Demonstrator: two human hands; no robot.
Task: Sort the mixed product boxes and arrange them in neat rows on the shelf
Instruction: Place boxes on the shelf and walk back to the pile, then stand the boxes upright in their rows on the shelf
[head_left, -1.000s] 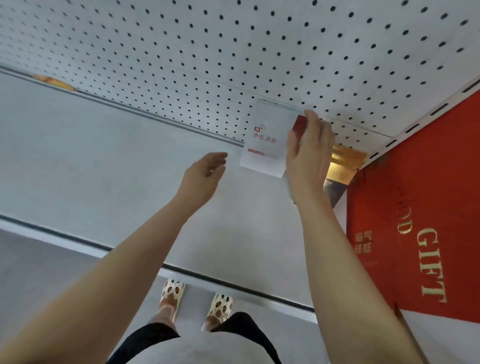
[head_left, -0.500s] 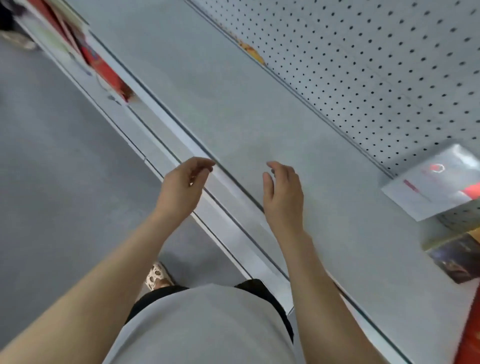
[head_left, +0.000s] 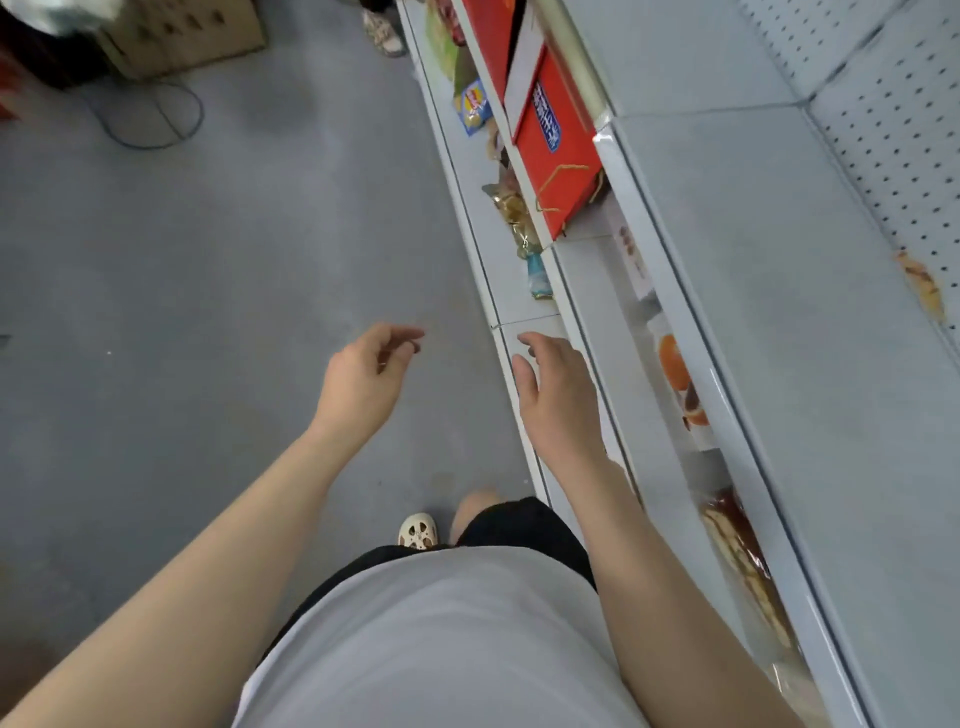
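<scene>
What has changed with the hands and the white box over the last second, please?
The right hand let go of the white box it held against the pegboard and drew back toward the lower shelves; the view swung left, so the box is out of sight. The left hand dropped lower, over the floor. It stayed loosely curled and empty.

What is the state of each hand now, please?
Left hand: open, fingers loosely curled, holding nothing.
Right hand: open, fingers relaxed, holding nothing, above the lower shelf edge.
</scene>
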